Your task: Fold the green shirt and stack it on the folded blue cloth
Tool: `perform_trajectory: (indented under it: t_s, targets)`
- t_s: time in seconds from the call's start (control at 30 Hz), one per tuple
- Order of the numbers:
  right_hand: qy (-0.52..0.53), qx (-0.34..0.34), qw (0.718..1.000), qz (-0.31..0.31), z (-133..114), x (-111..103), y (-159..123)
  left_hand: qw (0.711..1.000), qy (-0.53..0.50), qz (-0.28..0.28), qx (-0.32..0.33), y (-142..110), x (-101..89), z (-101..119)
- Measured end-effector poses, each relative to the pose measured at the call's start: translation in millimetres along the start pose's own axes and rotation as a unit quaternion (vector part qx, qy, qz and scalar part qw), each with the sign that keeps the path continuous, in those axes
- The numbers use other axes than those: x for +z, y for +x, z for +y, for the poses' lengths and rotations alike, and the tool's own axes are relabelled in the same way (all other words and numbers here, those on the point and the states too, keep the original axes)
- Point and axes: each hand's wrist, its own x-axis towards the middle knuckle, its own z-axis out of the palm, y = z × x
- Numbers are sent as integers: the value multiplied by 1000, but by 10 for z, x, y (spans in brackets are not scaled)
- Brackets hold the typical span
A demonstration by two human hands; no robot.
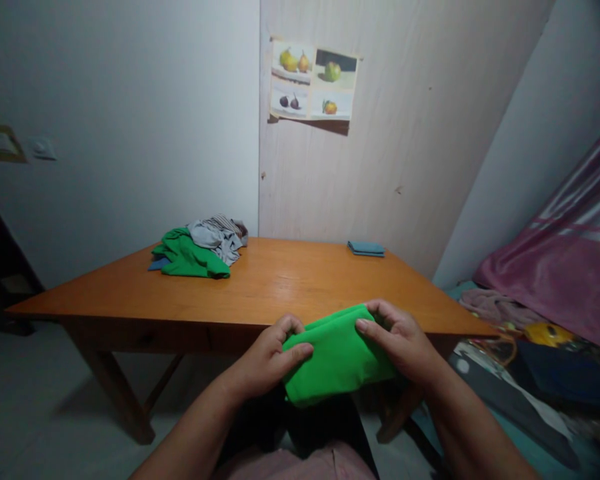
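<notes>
A bright green folded cloth (337, 360) hangs between my two hands, just in front of the table's near edge and above my lap. My left hand (277, 353) pinches its left end, thumb on the near face and fingers behind. At the upper right corner my right hand (403, 340) grips it the same way. The cloth is doubled over into a rough rectangle, its fold layers showing along the top edge. What kind of garment or cloth it is cannot be made out.
On the wooden table (285, 287), a crumpled clothes pile (195, 250) in green, grey and stripes lies at the back left. A folded blue-grey cloth (366, 249) rests at the back right. Walls stand behind; a cluttered bed (510, 393) is at the right.
</notes>
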Motion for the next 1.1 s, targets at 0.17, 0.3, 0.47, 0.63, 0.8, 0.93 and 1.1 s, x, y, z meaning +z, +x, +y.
perform_trajectory:
  t_s: [0.17,0.3,0.47,0.63,0.8,0.93,1.1]
  targets:
    - [7,-7,1000,7,-20,60,10,998,-68,-8,-17,29,-24,3]
    - [-21,-25,999,0,0,123,36,996,-31,-75,-39,63,-94,10]
    - [-29,-34,999,-8,-28,186,62,993,61,-89,-38,127,-120,77]
    - [-81,-57,995,-12,-95,266,94,987,154,-46,3,291,5,189]
    - [-53,-72,996,-25,-108,235,116,985,167,-23,26,359,34,186]
    - [56,-54,994,-75,-77,43,35,999,45,-9,15,271,-95,156]
    - [2,-39,996,-78,-10,11,-100,999,-43,29,-6,166,-241,95]
